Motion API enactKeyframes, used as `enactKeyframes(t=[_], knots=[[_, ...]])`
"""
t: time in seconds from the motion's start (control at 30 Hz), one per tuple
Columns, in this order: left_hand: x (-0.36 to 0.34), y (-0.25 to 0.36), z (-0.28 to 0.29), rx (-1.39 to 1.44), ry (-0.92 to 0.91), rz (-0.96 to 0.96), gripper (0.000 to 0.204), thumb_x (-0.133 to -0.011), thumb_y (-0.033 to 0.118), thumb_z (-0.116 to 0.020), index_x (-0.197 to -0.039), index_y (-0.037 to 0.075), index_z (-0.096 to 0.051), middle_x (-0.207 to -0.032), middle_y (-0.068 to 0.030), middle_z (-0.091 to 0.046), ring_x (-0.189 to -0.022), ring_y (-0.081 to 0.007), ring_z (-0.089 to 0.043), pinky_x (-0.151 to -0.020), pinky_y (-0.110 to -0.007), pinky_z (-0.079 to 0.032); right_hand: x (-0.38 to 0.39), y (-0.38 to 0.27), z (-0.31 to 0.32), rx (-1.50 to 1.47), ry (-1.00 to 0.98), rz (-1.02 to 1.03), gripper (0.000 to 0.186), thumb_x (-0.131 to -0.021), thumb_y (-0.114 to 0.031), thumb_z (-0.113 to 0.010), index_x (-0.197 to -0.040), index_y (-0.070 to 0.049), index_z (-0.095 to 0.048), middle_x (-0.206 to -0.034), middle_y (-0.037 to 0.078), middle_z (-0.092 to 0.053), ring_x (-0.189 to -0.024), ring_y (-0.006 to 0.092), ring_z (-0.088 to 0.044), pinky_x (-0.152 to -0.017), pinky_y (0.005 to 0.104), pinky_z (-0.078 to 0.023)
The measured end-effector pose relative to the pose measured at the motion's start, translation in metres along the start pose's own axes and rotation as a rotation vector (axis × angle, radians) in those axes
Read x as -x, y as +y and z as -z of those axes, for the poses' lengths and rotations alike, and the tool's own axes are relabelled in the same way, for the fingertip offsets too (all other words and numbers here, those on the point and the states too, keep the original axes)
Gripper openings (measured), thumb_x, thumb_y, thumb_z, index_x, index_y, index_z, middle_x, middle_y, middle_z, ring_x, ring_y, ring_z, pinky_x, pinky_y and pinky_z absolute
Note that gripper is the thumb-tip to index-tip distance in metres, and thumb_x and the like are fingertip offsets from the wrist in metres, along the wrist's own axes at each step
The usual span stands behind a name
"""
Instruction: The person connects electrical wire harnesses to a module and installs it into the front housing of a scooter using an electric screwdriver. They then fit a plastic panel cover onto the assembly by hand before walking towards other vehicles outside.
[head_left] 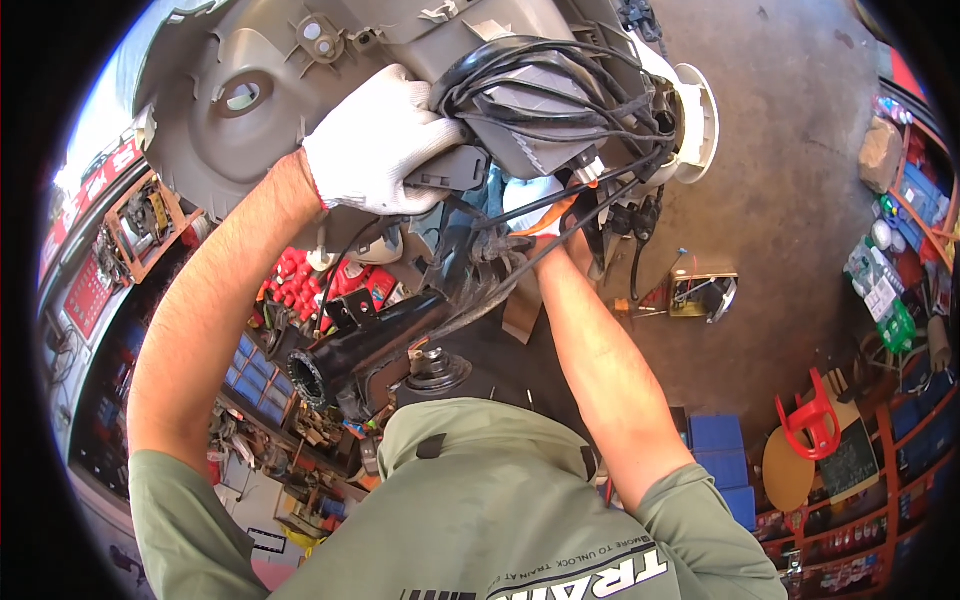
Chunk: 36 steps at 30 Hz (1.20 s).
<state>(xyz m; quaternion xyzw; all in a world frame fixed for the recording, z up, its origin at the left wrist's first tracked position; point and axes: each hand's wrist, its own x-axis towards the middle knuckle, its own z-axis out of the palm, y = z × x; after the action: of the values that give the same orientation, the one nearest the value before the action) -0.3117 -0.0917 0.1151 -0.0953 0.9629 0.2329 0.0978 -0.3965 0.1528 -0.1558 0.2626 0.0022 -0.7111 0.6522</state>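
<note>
My left hand [378,142], in a white knit glove, is closed with its fingers curled round a small dark grey plastic piece [452,170]. Beside it spreads a large grey-beige plastic body panel [225,130]. A looped bundle of black cables [555,75] lies over a grey housing, just right of that hand. My right hand [538,192], also in a white glove, reaches in beneath black cables; its fingers are hidden. An orange strip [550,215] shows against it, its kind unclear. Below both hands, a black metal tube [370,345] slants down to the left.
A round white-rimmed part [697,123] juts out at the right of the assembly. On the floor beyond sits a small open box [703,295]. A red plastic stool [810,415] and crowded shelves [905,490] line the right; red items [295,282] lie below my left forearm.
</note>
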Motion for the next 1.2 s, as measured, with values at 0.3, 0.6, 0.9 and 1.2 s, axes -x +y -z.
enactKeyframes(t=[0.3,0.6,0.9,1.2], knots=[[0.001,-0.001,0.000,-0.010,-0.023,0.014,0.045,-0.069,0.042,-0.075,-0.098,0.008,-0.066,-0.079,-0.0101,-0.056,-0.084,-0.0301,-0.055,-0.080,-0.041,-0.042,-0.002,0.002,-0.015,0.119,0.126,-0.019,0.039,-0.102,-0.033,-0.045,-0.124,-0.006,-0.060,-0.114,0.007,-0.067,-0.103,0.0250,-0.064,-0.093,0.0368,-0.051],[0.008,0.001,-0.003,0.012,-0.056,0.044,0.048,-0.066,0.039,-0.073,-0.101,0.008,-0.066,-0.088,-0.0115,-0.060,-0.088,-0.0310,-0.056,-0.082,-0.042,-0.041,0.014,-0.015,-0.082,2.145,0.130,-0.154,0.040,-0.103,-0.030,-0.043,-0.131,-0.005,-0.057,-0.123,0.009,-0.065,-0.110,0.0276,-0.063,-0.096,0.0395,-0.051],[-0.001,0.000,0.001,0.008,-0.062,0.035,0.048,-0.064,0.036,-0.073,-0.101,0.007,-0.066,-0.092,-0.0121,-0.063,-0.090,-0.0310,-0.056,-0.081,-0.041,-0.040,0.005,-0.014,-0.085,2.012,-0.072,0.071,0.049,-0.106,-0.033,-0.039,-0.142,-0.003,-0.050,-0.142,0.013,-0.057,-0.130,0.0292,-0.054,-0.111,0.0388,-0.043],[0.000,0.000,-0.001,-0.047,0.030,-0.008,0.047,-0.069,0.043,-0.074,-0.100,0.008,-0.067,-0.080,-0.0101,-0.059,-0.082,-0.0301,-0.057,-0.079,-0.042,-0.043,0.000,-0.015,-0.093,2.159,-0.138,0.139,0.043,-0.100,-0.014,-0.047,-0.142,-0.003,-0.050,-0.141,0.016,-0.057,-0.128,0.0311,-0.056,-0.110,0.0374,-0.044]])
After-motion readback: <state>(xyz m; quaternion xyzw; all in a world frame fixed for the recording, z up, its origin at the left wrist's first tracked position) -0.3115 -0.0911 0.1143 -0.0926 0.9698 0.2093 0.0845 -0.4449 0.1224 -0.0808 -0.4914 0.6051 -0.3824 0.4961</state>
